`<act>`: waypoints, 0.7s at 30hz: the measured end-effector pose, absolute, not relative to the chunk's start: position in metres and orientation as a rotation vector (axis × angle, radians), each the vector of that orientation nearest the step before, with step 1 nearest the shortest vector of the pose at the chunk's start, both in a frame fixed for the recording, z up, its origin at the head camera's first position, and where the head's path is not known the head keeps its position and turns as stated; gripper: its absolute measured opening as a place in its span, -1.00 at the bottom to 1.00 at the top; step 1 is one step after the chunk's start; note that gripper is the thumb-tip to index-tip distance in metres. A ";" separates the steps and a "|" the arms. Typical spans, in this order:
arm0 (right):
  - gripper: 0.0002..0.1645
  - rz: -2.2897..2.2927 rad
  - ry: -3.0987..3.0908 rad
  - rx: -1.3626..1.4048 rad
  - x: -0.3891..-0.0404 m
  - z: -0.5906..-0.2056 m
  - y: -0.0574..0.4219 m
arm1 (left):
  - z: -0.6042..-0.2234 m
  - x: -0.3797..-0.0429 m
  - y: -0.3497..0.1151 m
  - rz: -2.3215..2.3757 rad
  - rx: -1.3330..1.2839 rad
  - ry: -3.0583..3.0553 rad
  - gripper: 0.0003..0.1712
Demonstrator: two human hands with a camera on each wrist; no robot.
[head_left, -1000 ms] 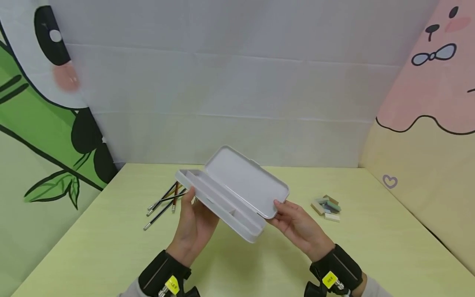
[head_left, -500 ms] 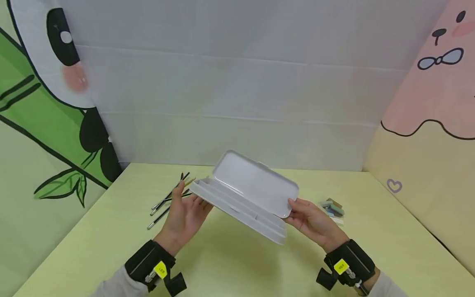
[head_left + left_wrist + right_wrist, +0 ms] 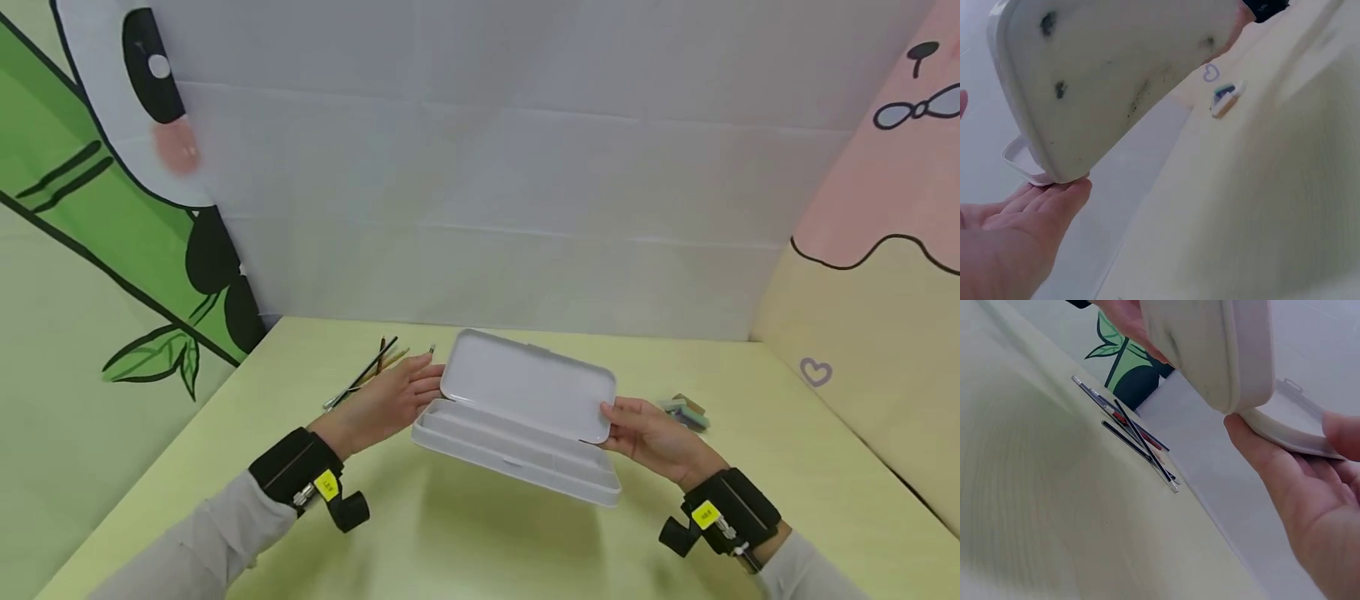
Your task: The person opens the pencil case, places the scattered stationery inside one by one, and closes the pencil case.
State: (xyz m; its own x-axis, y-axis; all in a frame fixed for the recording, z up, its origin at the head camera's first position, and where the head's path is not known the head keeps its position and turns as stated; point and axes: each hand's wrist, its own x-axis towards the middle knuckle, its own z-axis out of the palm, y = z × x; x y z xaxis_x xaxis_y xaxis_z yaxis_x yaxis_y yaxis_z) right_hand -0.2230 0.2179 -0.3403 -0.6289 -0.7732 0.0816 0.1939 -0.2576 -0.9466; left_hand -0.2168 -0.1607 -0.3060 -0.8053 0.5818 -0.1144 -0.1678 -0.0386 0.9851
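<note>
A white pencil case point(image 3: 517, 483) hangs in the air above the table, its lid point(image 3: 528, 383) swung up and the divided tray inside showing no contents. My right hand point(image 3: 660, 442) pinches the lid's right end between thumb and fingers. In the right wrist view the thumb point(image 3: 1342, 434) lies over the lid's edge. My left hand point(image 3: 386, 404) is at the case's left end, palm turned up. Its straight fingers point(image 3: 1063, 200) reach to the case's end in the left wrist view. Dark smudges mark the underside of the case point(image 3: 1110, 81) there.
Several pencils point(image 3: 1135, 434) lie crossed on the table point(image 3: 420, 533) at the left, partly behind my left hand in the head view. A small pile of erasers point(image 3: 686, 412) sits at the right, beyond my right hand. A pale wall point(image 3: 487, 167) stands behind.
The pencil case has shifted right and turned closer to level. My left hand has gone from its thumb over the case's near edge to straight fingers at the left end. My right hand keeps its pinch.
</note>
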 end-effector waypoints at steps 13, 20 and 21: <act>-0.67 -1.782 1.573 -0.740 -0.243 -0.329 0.220 | -0.307 -0.245 -0.149 1.712 0.292 2.307 -0.48; -0.61 -1.756 1.827 -0.661 -0.256 -0.332 0.221 | -0.314 -0.257 -0.137 1.706 0.247 2.480 -0.58; -0.55 -1.759 1.859 -0.646 -0.258 -0.333 0.221 | -0.315 -0.258 -0.135 1.706 0.241 2.504 -0.59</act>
